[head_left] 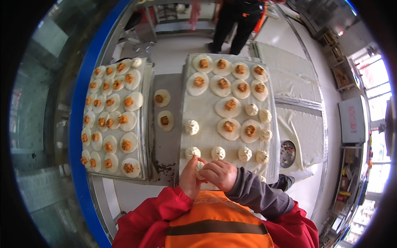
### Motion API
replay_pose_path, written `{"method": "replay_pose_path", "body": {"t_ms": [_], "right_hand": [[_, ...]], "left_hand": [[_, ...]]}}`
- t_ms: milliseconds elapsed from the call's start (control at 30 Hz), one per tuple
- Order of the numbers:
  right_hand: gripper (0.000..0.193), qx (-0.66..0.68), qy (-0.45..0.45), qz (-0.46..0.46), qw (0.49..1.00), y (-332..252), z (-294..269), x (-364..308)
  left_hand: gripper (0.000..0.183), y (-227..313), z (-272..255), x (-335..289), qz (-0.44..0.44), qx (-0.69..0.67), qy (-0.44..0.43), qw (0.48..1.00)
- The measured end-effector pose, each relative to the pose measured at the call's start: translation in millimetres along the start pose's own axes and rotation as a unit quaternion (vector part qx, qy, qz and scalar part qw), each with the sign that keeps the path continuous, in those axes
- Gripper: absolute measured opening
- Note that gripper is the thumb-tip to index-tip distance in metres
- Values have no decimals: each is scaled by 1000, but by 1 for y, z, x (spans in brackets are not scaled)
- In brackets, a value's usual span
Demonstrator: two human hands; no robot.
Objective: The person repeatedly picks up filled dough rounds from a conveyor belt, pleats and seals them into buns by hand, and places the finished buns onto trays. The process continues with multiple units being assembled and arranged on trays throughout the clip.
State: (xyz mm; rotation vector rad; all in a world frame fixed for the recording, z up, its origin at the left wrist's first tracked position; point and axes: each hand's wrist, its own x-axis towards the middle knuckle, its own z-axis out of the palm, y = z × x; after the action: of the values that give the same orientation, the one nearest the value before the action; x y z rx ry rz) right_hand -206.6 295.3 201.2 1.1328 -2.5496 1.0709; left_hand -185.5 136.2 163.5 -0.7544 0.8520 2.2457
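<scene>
Close to my body, over the near edge of the right-hand cloth-covered tray [198, 111], my two hands meet on a white bun [199, 166]. My left hand [190, 179] cups it from the left with the thumb up. The fingers of my right hand [221, 173] are bunched at its top and hide much of it. Just beyond them stands a row of pleated buns, among them a bun [218, 153] and another bun [245, 154]. Farther up the tray lie flat dough rounds, each topped with orange-brown filling, such as this dough round [228, 107].
On the left, a second tray [118, 142] carries rows of filled dough rounds. Two more filled rounds [165, 120] lie on the grey surface between the trays. A round metal pan [288, 154] stands at the right. Past the far end, a person in dark trousers [235, 27] stands.
</scene>
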Motion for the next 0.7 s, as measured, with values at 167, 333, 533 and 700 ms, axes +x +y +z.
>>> {"method": "replay_pose_path", "body": {"t_ms": [167, 333, 533, 700], "right_hand": [[25, 58, -76, -11, 995, 7, 27, 46], [27, -19, -240, 59, 969, 45, 108, 119], [23, -73, -587, 187, 785, 36, 280, 142], [24, -75, -507, 263, 817, 46, 324, 98]], "left_hand": [[34, 27, -33, -12, 83, -58, 21, 995], [34, 52, -118, -36, 208, -83, 143, 964], [37, 52, -195, -81, 179, -35, 155, 971], [40, 64, -212, -90, 171, 20, 111, 979]]}}
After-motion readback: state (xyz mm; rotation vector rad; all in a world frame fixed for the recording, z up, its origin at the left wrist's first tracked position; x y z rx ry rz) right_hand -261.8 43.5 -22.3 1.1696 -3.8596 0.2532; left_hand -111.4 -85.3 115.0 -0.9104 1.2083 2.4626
